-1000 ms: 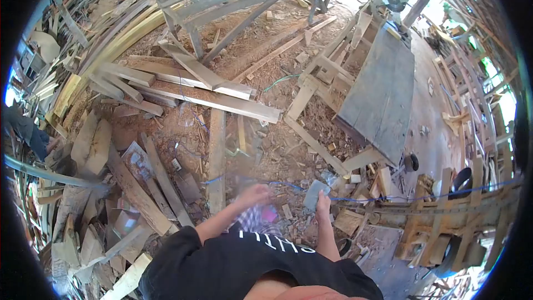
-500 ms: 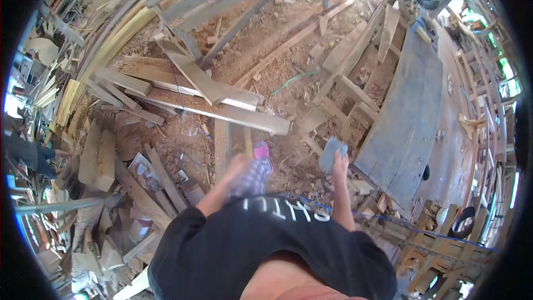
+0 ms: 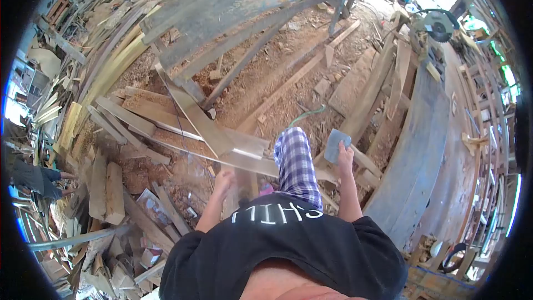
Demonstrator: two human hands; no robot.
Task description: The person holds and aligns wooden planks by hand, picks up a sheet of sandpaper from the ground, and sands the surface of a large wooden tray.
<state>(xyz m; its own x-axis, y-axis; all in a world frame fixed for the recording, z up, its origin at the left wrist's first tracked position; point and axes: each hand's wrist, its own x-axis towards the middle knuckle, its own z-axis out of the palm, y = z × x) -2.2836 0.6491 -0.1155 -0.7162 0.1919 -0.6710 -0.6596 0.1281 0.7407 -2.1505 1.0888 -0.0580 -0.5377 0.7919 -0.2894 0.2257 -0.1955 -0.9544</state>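
My left hand (image 3: 225, 179) is low at centre-left, its fingers curled; what they hold, if anything, cannot be made out. It hangs near the ends of the long planks. In my right hand (image 3: 345, 155) is a flat grey rectangular piece (image 3: 335, 145), gripped at its lower right edge and held in the air. Between my hands a leg in purple checked cloth (image 3: 297, 161) is stretched forward, and part of a pink shoe (image 3: 266, 189) shows beside it.
Long planks (image 3: 200, 114) lie crossed ahead. A wooden workbench (image 3: 222, 8) stands beyond them. On the right are a long dark board (image 3: 416, 155) and a circular saw (image 3: 440, 24). Scrap wood (image 3: 105, 189) is heaped at left, near another person (image 3: 33, 180). A green cord (image 3: 308, 114) crosses the dirt.
The view has moved forward over the planks. My checked leg has swung out in front. The grey piece has stayed in my right hand, and my left hand has lowered beside the body.
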